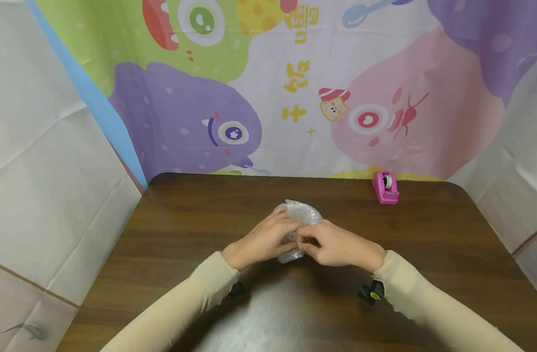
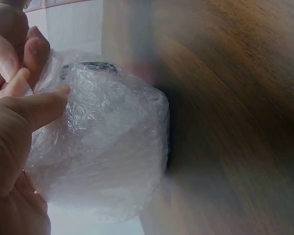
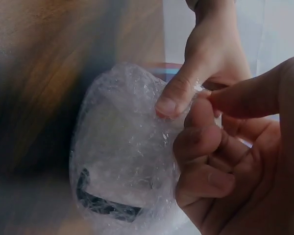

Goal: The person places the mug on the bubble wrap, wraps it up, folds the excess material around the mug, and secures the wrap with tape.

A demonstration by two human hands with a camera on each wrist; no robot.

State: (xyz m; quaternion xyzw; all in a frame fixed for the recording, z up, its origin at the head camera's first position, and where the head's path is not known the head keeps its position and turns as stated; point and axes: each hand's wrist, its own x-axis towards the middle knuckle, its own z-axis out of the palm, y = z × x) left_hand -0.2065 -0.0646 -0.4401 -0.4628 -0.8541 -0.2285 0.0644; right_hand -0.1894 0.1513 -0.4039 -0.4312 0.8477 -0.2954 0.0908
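A roundish bundle in clear bubble wrap [image 1: 300, 212] is between my hands over the middle of the table. A dark curved shape [image 3: 108, 206] shows through the plastic; what is wrapped inside cannot be made out. My left hand [image 1: 268, 237] grips the bundle from the left, its thumb [image 2: 44, 107] lying on the wrap. From the right, my right hand [image 1: 338, 244] has thumb and forefinger pinched together close to the left thumb. Between them is a small clear piece [image 2: 26, 88] that looks like tape; most of it is hidden by the fingers.
A pink tape dispenser [image 1: 386, 188] with a roll in it stands at the table's back right. Behind the brown wooden table [image 1: 198, 205] hangs a cartoon-printed cloth [image 1: 286, 142]. Pale sheets [image 1: 53, 146] hang at both sides.
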